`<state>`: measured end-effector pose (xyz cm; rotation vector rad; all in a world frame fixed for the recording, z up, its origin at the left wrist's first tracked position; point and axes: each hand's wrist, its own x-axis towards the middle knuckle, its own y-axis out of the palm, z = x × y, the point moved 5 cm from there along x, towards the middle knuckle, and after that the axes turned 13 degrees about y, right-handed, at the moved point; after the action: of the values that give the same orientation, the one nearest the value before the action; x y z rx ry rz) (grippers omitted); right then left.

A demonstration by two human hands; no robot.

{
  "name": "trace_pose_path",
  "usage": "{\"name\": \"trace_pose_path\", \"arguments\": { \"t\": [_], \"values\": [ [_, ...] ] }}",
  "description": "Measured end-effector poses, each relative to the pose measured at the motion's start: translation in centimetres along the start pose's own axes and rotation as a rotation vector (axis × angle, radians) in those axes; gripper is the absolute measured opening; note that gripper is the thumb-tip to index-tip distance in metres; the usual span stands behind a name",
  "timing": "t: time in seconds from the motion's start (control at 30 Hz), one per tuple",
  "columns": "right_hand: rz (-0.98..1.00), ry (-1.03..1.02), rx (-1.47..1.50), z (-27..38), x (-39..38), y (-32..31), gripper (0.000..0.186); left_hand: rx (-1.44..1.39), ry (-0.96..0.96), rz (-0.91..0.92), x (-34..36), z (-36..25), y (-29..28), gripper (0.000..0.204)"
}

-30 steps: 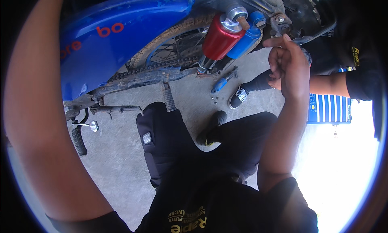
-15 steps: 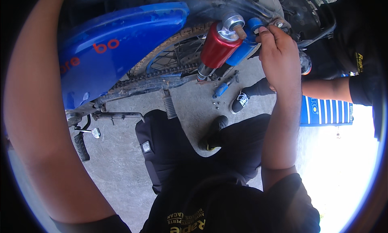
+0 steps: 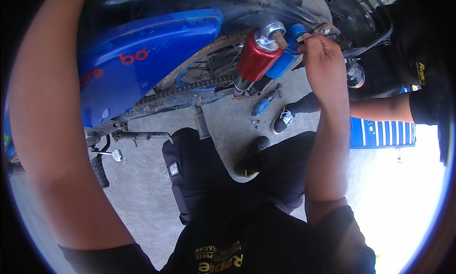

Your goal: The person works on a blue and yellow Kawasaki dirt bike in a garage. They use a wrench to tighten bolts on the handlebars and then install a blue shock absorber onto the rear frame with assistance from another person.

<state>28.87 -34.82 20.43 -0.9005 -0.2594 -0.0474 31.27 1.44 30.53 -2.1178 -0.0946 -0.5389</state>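
A red shock absorber [image 3: 257, 58] stands tilted on the motorcycle, a rusty brown stub [image 3: 281, 40] jutting from its silver top eye [image 3: 273, 29]. Right behind it is a blue shock absorber [image 3: 285, 65] with a round blue top end [image 3: 298, 30]. My right hand [image 3: 327, 60] is closed, thumb and fingers pinched together beside that blue end. Whatever sits between the fingertips is too hidden to make out. My left arm [image 3: 47, 122] reaches up along the left side, and its hand lies beyond the upper edge, out of sight.
A blue side panel [image 3: 147, 51], chain [image 3: 180, 89], footpeg [image 3: 202, 124] and kickstand [image 3: 142, 136] are on the motorcycle. A blue-handled tool [image 3: 262, 105] and several small parts lie on the concrete. At right are another person's forearm [image 3: 380, 110] and a blue striped box [image 3: 384, 133].
My right hand has shifted slightly left and stays pinched by the blue top end. The view has moved a little, so the motorcycle's left side appears farther right.
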Motion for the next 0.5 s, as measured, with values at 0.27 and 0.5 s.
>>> {"name": "trace_pose_path", "arguments": {
  "t": [0.27, 0.5],
  "values": [
    [0.068, 0.029, -0.044, -7.8, -5.1, 2.7, 0.053, -0.032, -0.092, -0.014, 0.6, 1.1, -0.6, 0.038],
    [0.250, -0.141, 0.407, -10.1, -1.6, 7.9, 0.075, 0.028, -0.070, 0.020, 1.0, 4.4, -0.7, 0.047]
  ]
}}
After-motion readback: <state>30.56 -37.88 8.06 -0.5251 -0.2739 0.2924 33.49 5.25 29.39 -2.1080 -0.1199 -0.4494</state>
